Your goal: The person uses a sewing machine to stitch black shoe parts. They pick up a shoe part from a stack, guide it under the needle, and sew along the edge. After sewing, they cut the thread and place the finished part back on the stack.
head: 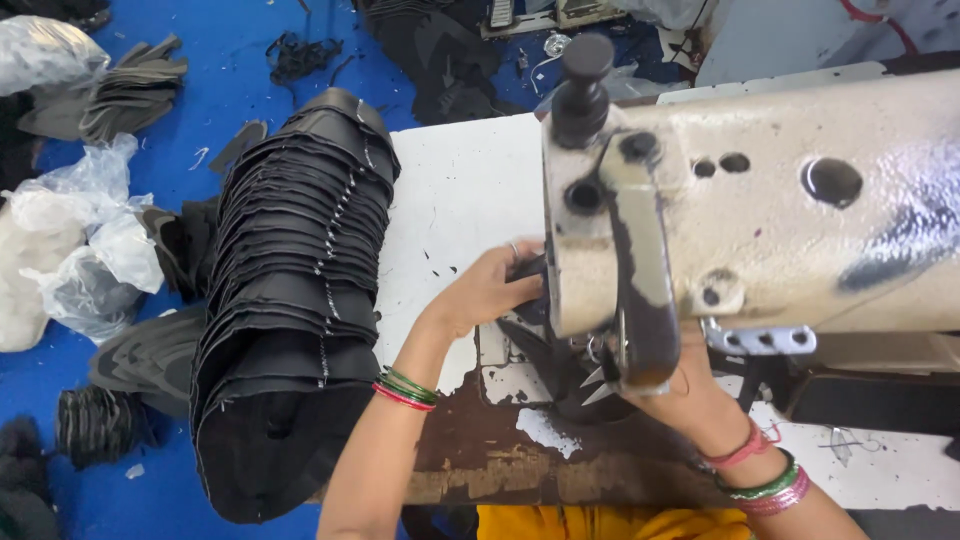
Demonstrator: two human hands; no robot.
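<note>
Bangles are circling both wrists nearest the camera. Right hand [668,385] is resting under the sewing machine [780,220] head, its grip partly hidden, so I cannot tell how it is closing. Left hand [490,290] is pinching the dark fabric piece [530,330] on the worn white table [460,190]. Beyond, the stack of black pieces [290,300] is hanging off the table's left edge above the blue floor [230,60].

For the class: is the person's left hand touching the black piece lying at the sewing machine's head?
Touching. The head view shows the left hand with fingers laid on the black piece, right beside the sewing machine, with no gap between them.
</note>
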